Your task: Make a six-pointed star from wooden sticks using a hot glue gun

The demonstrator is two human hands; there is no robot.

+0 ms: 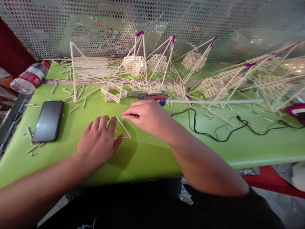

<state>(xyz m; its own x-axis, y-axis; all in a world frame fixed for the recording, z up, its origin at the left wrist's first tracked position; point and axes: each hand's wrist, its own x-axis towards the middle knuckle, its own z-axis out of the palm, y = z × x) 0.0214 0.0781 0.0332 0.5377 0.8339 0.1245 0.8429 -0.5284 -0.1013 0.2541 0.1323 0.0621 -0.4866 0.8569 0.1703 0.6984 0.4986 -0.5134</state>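
A small triangle of thin wooden sticks (124, 128) lies flat on the green table. My left hand (98, 138) rests over its left side, index fingertip at the top corner and thumb on the bottom stick, holding it down. My right hand (150, 117) is just beyond the top corner with thumb and index finger pinched together; whatever is between them is too small to make out. Behind the right hand, a blue glue gun (162, 101) is partly hidden, with a long white glue stick (214, 101) jutting from it. Pliers (138, 95) with red handles lie beside it.
A stick star (113, 92) sits behind my hands. Stick frames with purple tips (140, 57) line the back by a perforated metal screen (152, 19). Loose sticks (95, 68) are heaped there. A phone (48, 121) and bottle (30, 78) are left; a black cord (214, 138) crosses right.
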